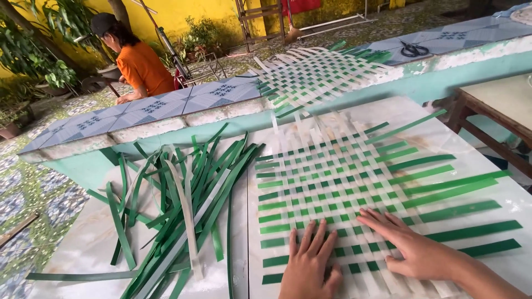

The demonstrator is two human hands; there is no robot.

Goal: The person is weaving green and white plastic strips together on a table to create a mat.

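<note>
A woven mat [343,182] of green and white strips lies flat on a pale marble-look table [83,243]. My left hand [309,264] rests palm down on the mat's near edge, fingers spread. My right hand [413,246] presses flat on the weave just to the right, fingers pointing left. Neither hand holds anything. A loose pile of green and white strips [183,205] lies to the left of the mat.
A second woven mat [316,75] lies on the tiled low wall [166,105] behind. Black scissors [413,50] sit on that wall at the right. A person in an orange shirt [141,63] bends over beyond the wall. A wooden table [499,108] stands at right.
</note>
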